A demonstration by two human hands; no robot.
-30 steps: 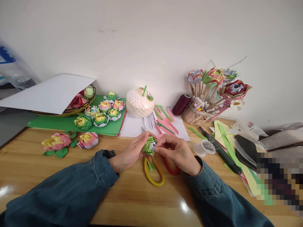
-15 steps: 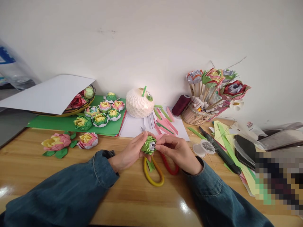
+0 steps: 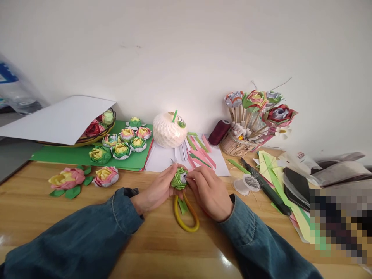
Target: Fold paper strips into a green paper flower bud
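A small green folded paper flower (image 3: pixel 178 179) with a white centre is held just above the wooden table (image 3: pixel 162 248). My left hand (image 3: pixel 158 190) cups it from the left and below. My right hand (image 3: pixel 207 190) pinches its right side with thumb and fingertips. Under my hands lie scissors with a yellow handle loop (image 3: pixel 186 217); the other loop is hidden by my right hand. Both arms wear blue denim sleeves.
Finished paper flowers (image 3: pixel 122 144) sit on green card (image 3: pixel 75 155) at back left, two more (image 3: pixel 84 177) on the table. A white round netted object (image 3: pixel 169 130), paper strips (image 3: pixel 200 153), a thread spool (image 3: pixel 220 131), a basket of stemmed flowers (image 3: pixel 255 116) and wire reel (image 3: pixel 247 182) stand behind.
My right hand has turned over the flower, now covering the red scissor loop. The view has shifted slightly, so everything sits a little lower and to the left.
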